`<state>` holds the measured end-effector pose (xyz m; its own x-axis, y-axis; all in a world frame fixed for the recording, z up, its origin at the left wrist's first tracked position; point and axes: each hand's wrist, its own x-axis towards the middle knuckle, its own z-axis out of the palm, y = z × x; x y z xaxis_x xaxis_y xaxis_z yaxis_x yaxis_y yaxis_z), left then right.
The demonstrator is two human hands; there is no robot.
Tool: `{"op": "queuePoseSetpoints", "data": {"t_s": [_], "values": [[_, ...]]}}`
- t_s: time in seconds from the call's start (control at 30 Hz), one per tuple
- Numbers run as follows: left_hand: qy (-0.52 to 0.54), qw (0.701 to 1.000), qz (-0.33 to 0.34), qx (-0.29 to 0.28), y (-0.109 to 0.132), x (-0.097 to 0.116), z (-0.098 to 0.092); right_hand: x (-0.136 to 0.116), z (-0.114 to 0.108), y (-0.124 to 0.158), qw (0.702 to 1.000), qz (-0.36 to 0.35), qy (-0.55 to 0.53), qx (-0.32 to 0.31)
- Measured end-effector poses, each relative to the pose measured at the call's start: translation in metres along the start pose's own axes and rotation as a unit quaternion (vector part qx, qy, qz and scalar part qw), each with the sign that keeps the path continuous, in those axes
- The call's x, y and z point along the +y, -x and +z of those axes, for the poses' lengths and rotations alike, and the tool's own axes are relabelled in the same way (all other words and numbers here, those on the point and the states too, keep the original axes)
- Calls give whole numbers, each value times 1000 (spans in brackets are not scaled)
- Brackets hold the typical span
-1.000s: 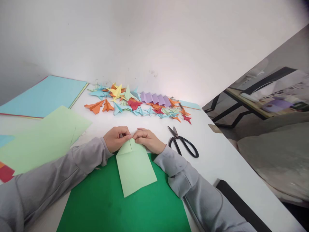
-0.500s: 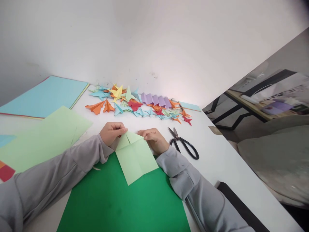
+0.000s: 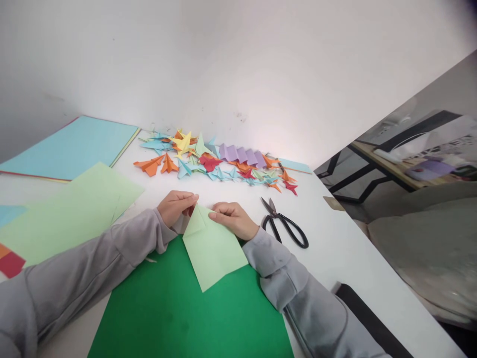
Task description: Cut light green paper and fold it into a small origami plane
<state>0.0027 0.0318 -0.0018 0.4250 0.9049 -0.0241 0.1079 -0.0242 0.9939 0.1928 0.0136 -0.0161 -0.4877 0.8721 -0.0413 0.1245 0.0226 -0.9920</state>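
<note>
A light green sheet of paper (image 3: 218,248) is held up, tilted, above a dark green sheet (image 3: 179,308). Its upper left corner is folded over into a small triangular flap. My left hand (image 3: 177,208) pinches the paper's top corner between thumb and fingers. On the upper right edge, my right hand (image 3: 236,219) grips the paper with the thumb on the near face and the fingers partly hidden behind it.
Black-handled scissors (image 3: 285,221) lie right of my right hand. Folded paper shapes (image 3: 208,161) in several colours line the wall. Light green paper (image 3: 74,214) and a blue sheet stack (image 3: 70,149) are at left. A black flat object (image 3: 368,318) sits near the right edge.
The right-hand top flap has been opened out, leaving only the left flap folded over. My right thumb has moved left onto the paper's face. The view has shifted slightly.
</note>
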Motion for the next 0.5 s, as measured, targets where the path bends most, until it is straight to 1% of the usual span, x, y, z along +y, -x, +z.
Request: {"op": "queuePoseSetpoints", "data": {"t_s": [0.07, 0.17, 0.27, 0.37, 0.5], "values": [[-18, 1000, 6, 4, 0, 0, 0, 0, -1, 0, 1000, -5, 3, 1], [-46, 998, 40, 5, 0, -1, 0, 2, -2, 0, 999, -25, 8, 22], [-57, 997, 49, -14, 0, -3, 0, 6, -3, 0, 996, -47, -41, 58], [-74, 995, 59, -32, 1, -5, 1, 6, -4, 0, 991, -78, -76, 75], [-100, 991, 78, -31, 1, -7, 3, 2, -2, 0, 986, -90, -99, 100]]}}
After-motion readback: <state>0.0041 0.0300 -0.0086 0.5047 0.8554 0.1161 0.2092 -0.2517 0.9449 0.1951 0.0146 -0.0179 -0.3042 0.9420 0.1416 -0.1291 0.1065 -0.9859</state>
